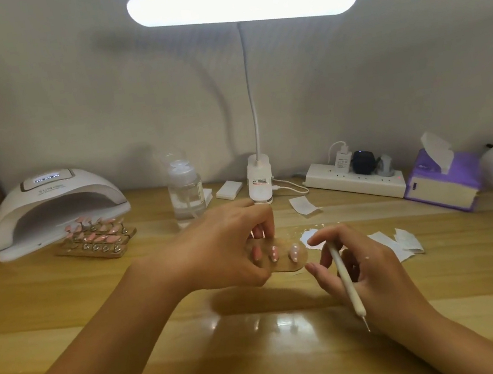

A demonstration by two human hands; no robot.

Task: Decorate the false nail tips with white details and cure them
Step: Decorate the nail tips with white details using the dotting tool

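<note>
My left hand (228, 247) holds a small wooden nail holder (292, 265) just above the table's middle. Pink false nail tips (294, 251) with white dots stand on it, and my fingers hide its left part. My right hand (363, 271), just right of the holder, grips a white dotting pen (345, 281) whose thin metal tip points down toward me. A white curing lamp (53, 209) sits at the back left. In front of its opening stand more wooden holders with pink nail tips (96, 238).
A clip desk lamp (259, 181) shines from the back centre, beside a clear pump bottle (185, 192). A power strip (356, 180) and a purple tissue box (443, 183) sit at the back right. Small paper wipes (404, 243) and a foil palette (308, 235) lie right of my hands.
</note>
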